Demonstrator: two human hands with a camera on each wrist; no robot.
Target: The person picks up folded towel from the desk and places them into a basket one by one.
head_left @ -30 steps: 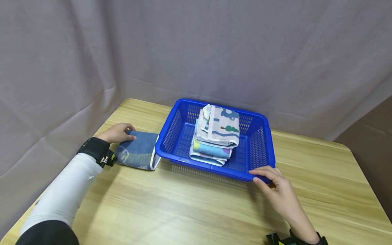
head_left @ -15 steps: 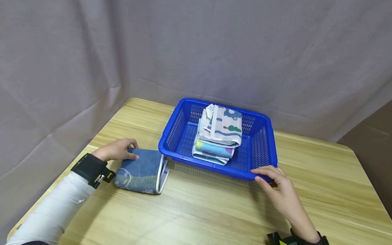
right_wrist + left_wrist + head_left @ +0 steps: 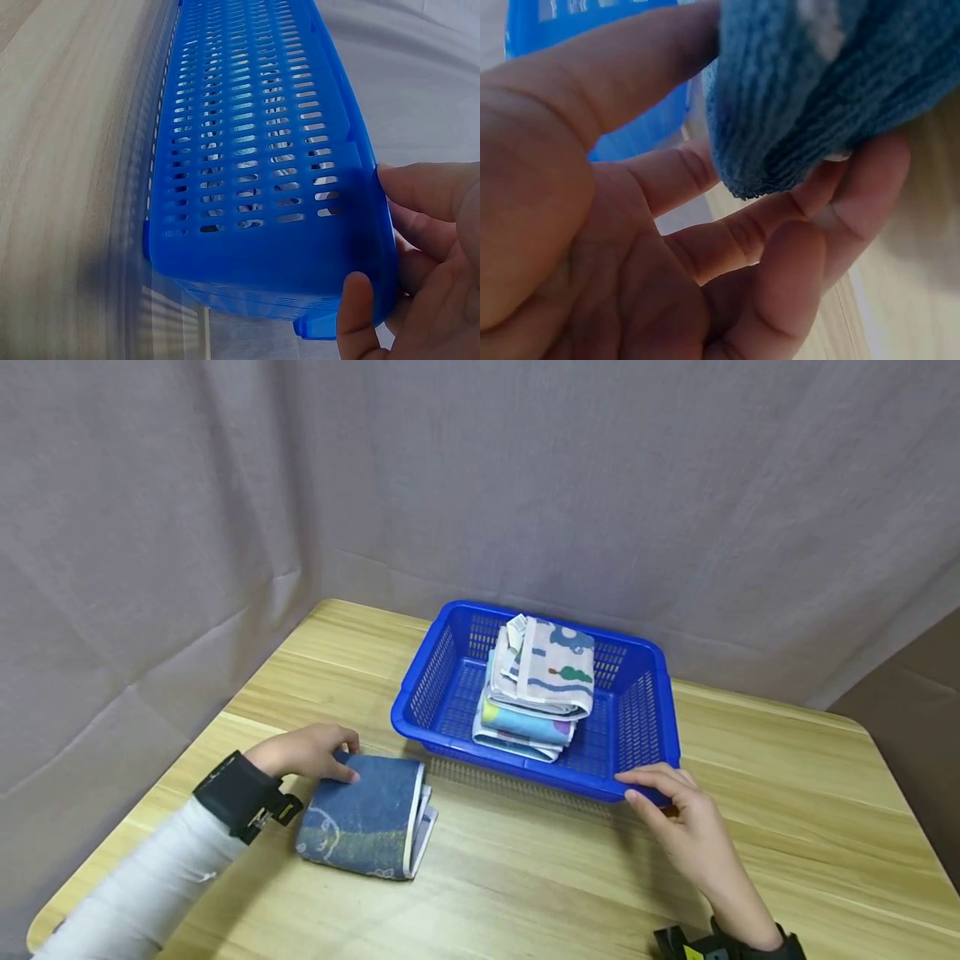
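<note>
My left hand (image 3: 311, 753) pinches the back left corner of a folded dark blue towel (image 3: 363, 814) with white edging, low over the table left of the basket. In the left wrist view, the thumb lies along one side of the towel's fold (image 3: 795, 90) and fingers (image 3: 870, 202) reach under it. A blue plastic basket (image 3: 450, 745) stands at the middle back. Its front right corner is gripped by my right hand (image 3: 686, 818); the right wrist view has the thumb and fingers on either side of the rim (image 3: 375, 202).
Inside the basket is a stack of folded towels: a white patterned one (image 3: 558, 668) with a label on top, a light blue one (image 3: 525, 720) below. The wooden table (image 3: 510, 877) has a grey curtain (image 3: 525, 485) behind it and along its left side.
My left hand has brought the blue towel toward the front and slightly right, away from the basket's left side. My right hand keeps its grip on the basket corner.
</note>
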